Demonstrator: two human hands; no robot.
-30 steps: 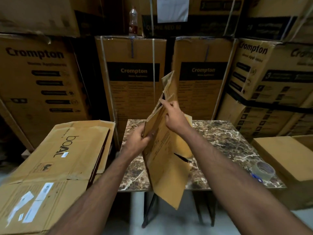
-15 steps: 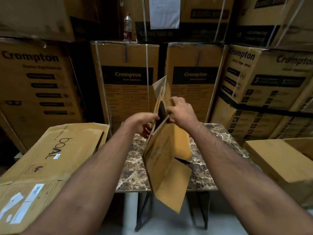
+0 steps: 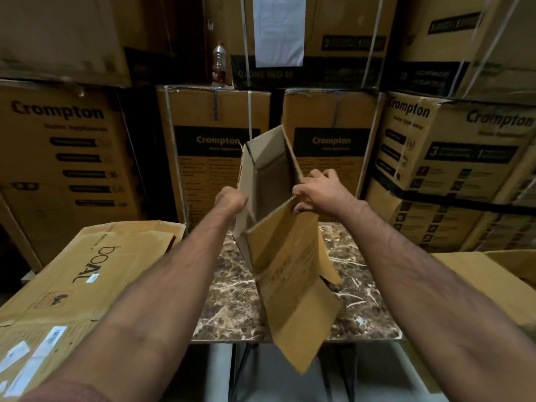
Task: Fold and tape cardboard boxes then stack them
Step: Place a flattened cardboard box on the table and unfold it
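"Crompton" stands on four stacked cartons: the far-left carton (image 3: 58, 158), the two middle cartons (image 3: 214, 146) (image 3: 330, 146) in white on black panels, and the right carton (image 3: 452, 146), which shows it on two faces and a "3". The flattened box (image 3: 87, 274) at left reads "boAt". The dark band (image 3: 265, 74) on an upper carton reads "NEO 80"; the held box's (image 3: 287, 274) print is too blurred to read.

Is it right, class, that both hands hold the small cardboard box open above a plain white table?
Not quite. The head view shows the left hand and right hand holding the small cardboard box open, but the table below has a brown marble-patterned top, not plain white.
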